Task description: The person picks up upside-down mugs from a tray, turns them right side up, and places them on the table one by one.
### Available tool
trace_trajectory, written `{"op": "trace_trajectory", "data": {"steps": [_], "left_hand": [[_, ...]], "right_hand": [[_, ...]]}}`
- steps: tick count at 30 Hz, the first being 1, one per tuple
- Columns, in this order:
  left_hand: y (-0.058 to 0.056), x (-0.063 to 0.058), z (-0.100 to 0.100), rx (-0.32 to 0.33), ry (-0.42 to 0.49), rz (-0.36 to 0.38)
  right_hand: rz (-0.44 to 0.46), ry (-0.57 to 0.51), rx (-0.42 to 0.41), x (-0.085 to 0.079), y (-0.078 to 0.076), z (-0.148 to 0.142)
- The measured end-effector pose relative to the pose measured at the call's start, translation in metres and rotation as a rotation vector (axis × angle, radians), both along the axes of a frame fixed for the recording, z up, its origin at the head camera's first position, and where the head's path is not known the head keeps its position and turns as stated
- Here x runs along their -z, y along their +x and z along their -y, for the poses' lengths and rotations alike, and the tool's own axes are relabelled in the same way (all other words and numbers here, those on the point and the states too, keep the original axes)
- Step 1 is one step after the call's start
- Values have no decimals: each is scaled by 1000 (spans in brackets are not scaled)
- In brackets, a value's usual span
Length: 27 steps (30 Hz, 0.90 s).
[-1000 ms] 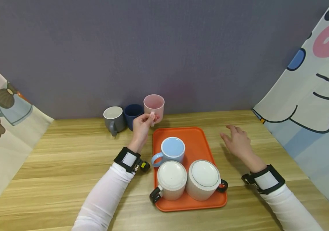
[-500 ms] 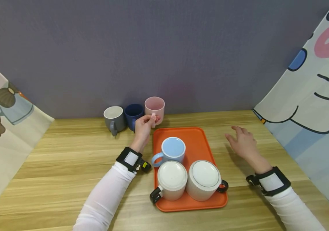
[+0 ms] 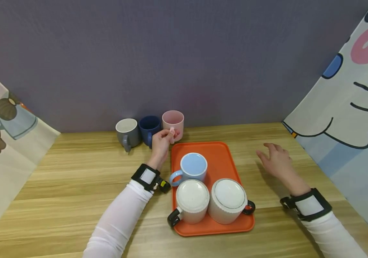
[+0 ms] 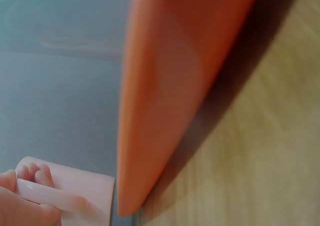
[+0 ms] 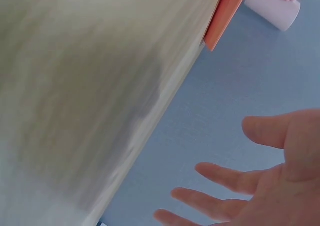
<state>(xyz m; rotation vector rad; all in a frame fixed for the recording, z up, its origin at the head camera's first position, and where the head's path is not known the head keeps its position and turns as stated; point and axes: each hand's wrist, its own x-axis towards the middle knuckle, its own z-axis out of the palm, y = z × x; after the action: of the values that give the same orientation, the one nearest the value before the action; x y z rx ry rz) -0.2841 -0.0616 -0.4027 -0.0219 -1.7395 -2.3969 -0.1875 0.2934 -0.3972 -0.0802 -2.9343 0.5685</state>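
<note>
My left hand (image 3: 161, 145) pinches the handle of a pink mug (image 3: 175, 121), which stands upright at the back, beside a navy mug (image 3: 149, 124). In the left wrist view the thumb and fingers (image 4: 35, 172) close round the pink handle. A grey mug (image 3: 128, 134) with a pale inside is left of the navy one. My right hand (image 3: 277, 161) hovers over the wood right of the tray, fingers loosely spread and holding nothing. On the orange tray (image 3: 221, 152) sit a light blue mug (image 3: 193, 170) and two upside-down white mugs with black handles, one left (image 3: 192, 200), one right (image 3: 229, 200).
The wooden table (image 3: 74, 186) ends at a grey backdrop (image 3: 184, 64) behind the mugs. Cartoon-printed cloths hang at the left (image 3: 6, 118) and right (image 3: 348, 107). The tray's far left corner lies close to the pink mug.
The pink mug, held by its handle, has come down slightly beside the navy mug. My right hand has drifted right and a little toward me. The tray's mugs stay put.
</note>
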Motion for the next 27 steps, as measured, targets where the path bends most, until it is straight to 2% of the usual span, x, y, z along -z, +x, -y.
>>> {"op": "trace_trajectory", "data": {"steps": [11,27], "left_hand": [[1,1,1,-5,7,54],[-1,6,4,0,43,84]], "right_hand": [[10,-5,17,1,5,-8],[11,10,43,1,7,-13]]}}
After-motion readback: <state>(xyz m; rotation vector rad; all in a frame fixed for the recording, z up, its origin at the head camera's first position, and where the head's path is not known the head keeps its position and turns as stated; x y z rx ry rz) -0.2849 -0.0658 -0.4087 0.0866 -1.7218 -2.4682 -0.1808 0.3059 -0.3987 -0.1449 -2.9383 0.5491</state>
